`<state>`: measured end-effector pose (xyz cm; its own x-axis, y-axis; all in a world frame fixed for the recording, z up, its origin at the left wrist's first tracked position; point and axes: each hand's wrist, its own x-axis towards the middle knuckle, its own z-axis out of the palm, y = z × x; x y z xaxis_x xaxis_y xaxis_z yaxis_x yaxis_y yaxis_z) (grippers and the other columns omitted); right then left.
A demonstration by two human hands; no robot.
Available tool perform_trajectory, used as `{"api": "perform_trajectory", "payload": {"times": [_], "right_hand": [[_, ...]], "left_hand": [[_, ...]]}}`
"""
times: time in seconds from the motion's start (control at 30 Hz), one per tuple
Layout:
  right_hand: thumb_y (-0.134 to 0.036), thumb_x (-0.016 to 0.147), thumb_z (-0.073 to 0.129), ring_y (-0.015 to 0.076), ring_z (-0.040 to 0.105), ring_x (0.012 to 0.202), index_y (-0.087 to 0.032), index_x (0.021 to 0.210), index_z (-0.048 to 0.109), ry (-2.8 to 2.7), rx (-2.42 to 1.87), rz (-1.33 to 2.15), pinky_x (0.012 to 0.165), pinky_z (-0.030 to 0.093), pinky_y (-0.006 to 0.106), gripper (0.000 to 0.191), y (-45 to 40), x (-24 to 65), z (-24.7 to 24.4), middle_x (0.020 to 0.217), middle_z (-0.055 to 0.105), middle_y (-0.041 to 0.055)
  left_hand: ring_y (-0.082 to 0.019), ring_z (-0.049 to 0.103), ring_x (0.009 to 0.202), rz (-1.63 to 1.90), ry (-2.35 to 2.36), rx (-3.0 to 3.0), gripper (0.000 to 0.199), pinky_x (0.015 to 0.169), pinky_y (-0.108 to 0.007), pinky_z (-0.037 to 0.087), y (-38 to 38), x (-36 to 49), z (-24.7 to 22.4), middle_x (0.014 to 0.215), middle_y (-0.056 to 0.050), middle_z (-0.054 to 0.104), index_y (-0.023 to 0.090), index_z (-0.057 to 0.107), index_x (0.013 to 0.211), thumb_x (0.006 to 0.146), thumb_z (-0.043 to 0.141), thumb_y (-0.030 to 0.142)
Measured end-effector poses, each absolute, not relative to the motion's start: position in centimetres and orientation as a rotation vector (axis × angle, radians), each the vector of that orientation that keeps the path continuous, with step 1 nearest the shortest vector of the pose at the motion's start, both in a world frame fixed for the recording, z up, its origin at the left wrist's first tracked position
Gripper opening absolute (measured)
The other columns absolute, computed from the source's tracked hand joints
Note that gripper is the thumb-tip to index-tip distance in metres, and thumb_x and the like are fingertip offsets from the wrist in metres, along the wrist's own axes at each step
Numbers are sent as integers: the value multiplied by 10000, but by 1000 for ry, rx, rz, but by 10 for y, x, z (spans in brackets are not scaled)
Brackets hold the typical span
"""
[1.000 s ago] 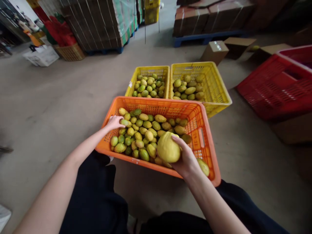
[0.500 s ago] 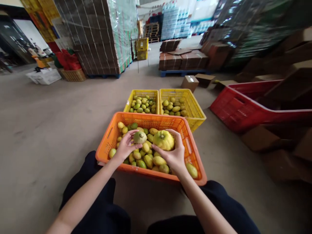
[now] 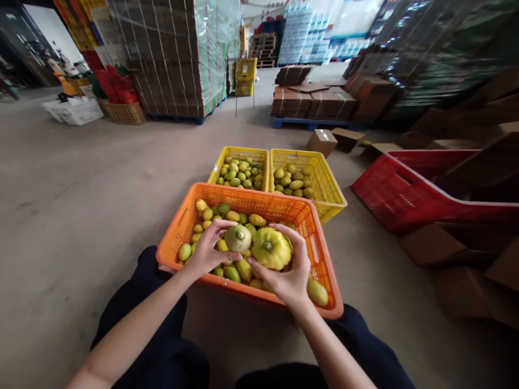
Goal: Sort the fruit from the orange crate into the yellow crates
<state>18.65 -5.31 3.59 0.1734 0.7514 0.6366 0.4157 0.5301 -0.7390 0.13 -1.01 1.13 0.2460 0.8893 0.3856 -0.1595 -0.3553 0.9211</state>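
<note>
Over an orange crate [image 3: 243, 193] of yellow and green lemon-like fruits [image 3: 232, 273], both my hands hold a fruit, stem ends facing me. My left hand [image 3: 211, 248] grips a small, pale green round fruit [image 3: 238, 239] between thumb and fingers. Wrapped round the side of a larger, ribbed yellow-green citrus fruit [image 3: 271, 248] is my right hand [image 3: 294, 270]. The two held fruits are side by side, almost touching. A large oval fruit [image 3: 317, 292] lies in the crate's near right corner.
Behind the orange crate stand two yellow crates, the left one [image 3: 239, 149] and the right one [image 3: 330, 186], both holding similar fruits. A red crate [image 3: 389, 194] with cardboard sits to the right. Farther back are a pallet of flattened boxes [image 3: 312, 102] and a tall wrapped stack [image 3: 166, 59].
My hands have come closer together and nearer to me, bringing the two fruits almost side by side. Both grips are kept. The camera view has shifted slightly.
</note>
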Motion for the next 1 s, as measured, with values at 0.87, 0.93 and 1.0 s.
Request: {"api": "perform_trajectory", "payload": {"times": [0.87,0.93,1.0], "right_hand": [[-329,642,831,263,623,1030,-245,1152,531,-1428,-1146,341,938,510,445,598,-53,183,29,1107,631,64],[-329,643,830,261,622,1028,-245,1151,532,-1422,-1148,350,938,508,439,595,-53,183,29,1105,631,62],[-328,645,829,257,623,1022,-244,1153,532,-1414,-1145,359,935,508,433,595,-53,182,29,1105,632,61]], "left_hand": [[-202,596,1037,1206,871,1947,500,907,-323,503,-16,-7,14,1167,-52,613,334,571,1305,827,716,360],[-216,606,1055,1181,876,1874,498,905,-330,510,-16,-7,9,1228,-65,609,320,566,1314,839,700,376],[-230,611,1084,1168,865,1798,502,920,-340,511,-16,-6,6,1292,-76,593,309,561,1318,841,696,382]]}}
